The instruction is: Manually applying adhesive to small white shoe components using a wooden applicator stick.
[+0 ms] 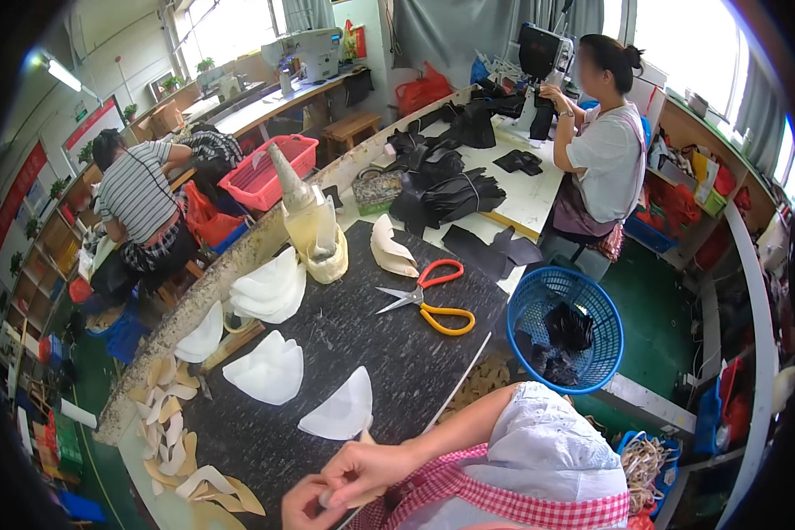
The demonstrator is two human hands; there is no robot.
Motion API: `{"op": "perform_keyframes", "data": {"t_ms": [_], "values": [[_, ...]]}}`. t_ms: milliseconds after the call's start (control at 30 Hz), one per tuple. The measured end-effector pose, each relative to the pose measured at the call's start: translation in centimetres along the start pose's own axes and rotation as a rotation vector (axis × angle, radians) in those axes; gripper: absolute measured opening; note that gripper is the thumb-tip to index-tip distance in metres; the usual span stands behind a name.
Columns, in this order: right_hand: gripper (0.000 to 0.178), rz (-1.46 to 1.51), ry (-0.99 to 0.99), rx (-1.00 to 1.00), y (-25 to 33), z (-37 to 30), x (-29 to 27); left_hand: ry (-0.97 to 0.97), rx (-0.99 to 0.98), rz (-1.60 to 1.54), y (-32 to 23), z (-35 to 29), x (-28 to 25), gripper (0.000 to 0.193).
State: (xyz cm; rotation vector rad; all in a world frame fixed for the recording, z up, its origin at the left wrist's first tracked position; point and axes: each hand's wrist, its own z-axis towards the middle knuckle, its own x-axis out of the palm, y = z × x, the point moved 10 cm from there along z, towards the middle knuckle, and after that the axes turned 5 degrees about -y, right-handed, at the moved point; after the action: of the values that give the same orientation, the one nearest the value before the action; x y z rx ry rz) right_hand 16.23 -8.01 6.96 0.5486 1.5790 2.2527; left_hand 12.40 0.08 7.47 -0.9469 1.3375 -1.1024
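Lying on the dark surface (353, 331), just beyond the right hand (359, 468), a white fan-shaped piece (338, 406) is seen; it is judged light, thin and bendable, best taken by its edge. The right hand and the left hand (302, 505) are brought together, fingers curled narrowly; whether something small is pinched cannot be told. Farther away, a white stack (269, 284) and scissors (418, 296) are placed.

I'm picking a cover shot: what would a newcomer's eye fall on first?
Probably the open scissors, with one red and one yellow handle, on the dark board in mid-picture. Next might come the blue basket of black pieces to the board's right, and the pink crate at upper left. White fan-shaped pieces also stand out, left of the scissors.
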Motion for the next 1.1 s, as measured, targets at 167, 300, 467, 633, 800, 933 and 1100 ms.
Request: {"op": "perform_keyframes", "data": {"t_ms": [167, 300, 467, 633, 800, 933, 1100], "values": [[0.023, 0.334, -0.019, 0.13, -1.5, -1.6, -1.7, -0.389, 0.203, -1.071, 6.1, -0.4, -4.7, 0.034], [0.017, 0.937, -0.142, 0.266, -4.7, -1.1, -1.3, -0.137, 0.143, -1.554, 7.0, 0.6, 0.2, 0.036], [0.019, 0.952, -0.146, 0.388, -4.2, -1.7, -2.7, -0.129, 0.36, -1.177, 2.0, -1.1, -1.7, 0.039], [0.024, -0.325, 0.213, 0.636, -3.1, -6.7, -6.8, -0.428, 0.265, -1.246, 2.2, -0.9, -7.0, 0.045], [0.047, -0.447, 0.097, 0.297, 1.4, -4.7, -5.5, -0.364, 0.191, -1.042, 1.1, 1.5, -4.3, 0.051], [0.049, -0.11, -0.201, 0.326, -2.6, -1.1, -4.9, -0.356, 0.203, -1.159, 1.3, 2.1, -2.6, 0.051], [0.04, 0.226, -0.151, 0.556, -6.0, -1.4, -3.4, -0.384, 0.166, -1.175, 2.4, 1.3, -2.1, 0.051]]}}
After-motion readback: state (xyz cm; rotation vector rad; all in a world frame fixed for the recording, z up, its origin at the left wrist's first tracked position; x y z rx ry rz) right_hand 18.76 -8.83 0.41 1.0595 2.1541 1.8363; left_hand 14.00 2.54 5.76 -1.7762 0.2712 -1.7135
